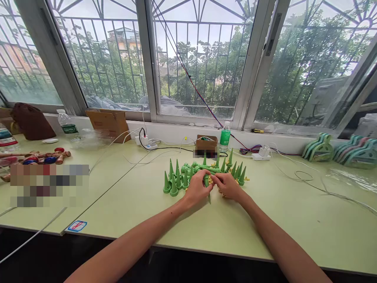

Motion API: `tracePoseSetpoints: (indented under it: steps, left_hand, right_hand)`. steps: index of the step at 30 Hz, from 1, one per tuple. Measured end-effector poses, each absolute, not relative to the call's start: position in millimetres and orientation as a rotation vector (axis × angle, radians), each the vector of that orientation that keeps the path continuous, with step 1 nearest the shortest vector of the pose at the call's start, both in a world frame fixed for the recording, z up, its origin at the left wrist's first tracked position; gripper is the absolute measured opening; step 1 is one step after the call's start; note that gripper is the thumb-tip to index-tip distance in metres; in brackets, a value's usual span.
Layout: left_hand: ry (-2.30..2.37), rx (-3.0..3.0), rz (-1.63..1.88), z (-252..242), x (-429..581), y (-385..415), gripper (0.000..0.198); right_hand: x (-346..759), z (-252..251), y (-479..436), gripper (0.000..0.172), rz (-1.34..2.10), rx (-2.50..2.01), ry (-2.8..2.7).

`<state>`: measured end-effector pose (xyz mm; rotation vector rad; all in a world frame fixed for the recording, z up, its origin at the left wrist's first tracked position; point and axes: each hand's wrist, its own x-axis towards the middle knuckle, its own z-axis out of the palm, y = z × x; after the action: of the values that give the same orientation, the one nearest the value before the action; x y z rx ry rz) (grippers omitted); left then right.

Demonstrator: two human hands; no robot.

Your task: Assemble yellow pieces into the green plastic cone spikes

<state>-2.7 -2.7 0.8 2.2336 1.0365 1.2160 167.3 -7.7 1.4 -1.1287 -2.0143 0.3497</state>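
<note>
My left hand [198, 185] is closed around a green cone-shaped plastic spike [207, 188], its point down towards the table. My right hand [228, 184] meets it from the other side, fingertips pinched on a small yellow plastic piece [210, 180] at the spike; the fingers partly hide it. Several green spikes [173, 186] stand point up to the left of my hands, and more spikes [241, 177] stand to the right. Behind my hands lie green ribbed tube-like parts [194, 167]. Other small yellow pieces [246, 179] lie among the spikes on the right, some under my right hand.
The pale green table [129, 208] runs along the window. Behind the spikes stand a small cardboard box [207, 143] and a green-labelled bottle [225, 137]. White cables [306, 177] and green hanger-like pieces [319, 148] lie right; wooden toys [59, 155] and a carton [107, 125] left.
</note>
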Motion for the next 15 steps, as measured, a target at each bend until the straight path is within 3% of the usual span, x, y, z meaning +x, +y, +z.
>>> tracePoseSetpoints:
  steps: [5,11,15]
  left_hand:
    - [1.05,2.225,1.224,1.3,-2.7,-2.9,0.019]
    - [1.071,2.213,1.238,1.8,-2.9,-2.1,0.018]
    - [1.072,2.222,1.232,1.1,-2.7,-2.4,0.019]
  right_hand:
    - [167.2,2.3,-8.8,0.044,0.371,-1.148,-2.003]
    - [166.1,5.5,-12.8,0.019,0.433,-1.142,-1.995]
    - [166.6,4.8,-12.4,0.019,0.436,-1.142,-1.997]
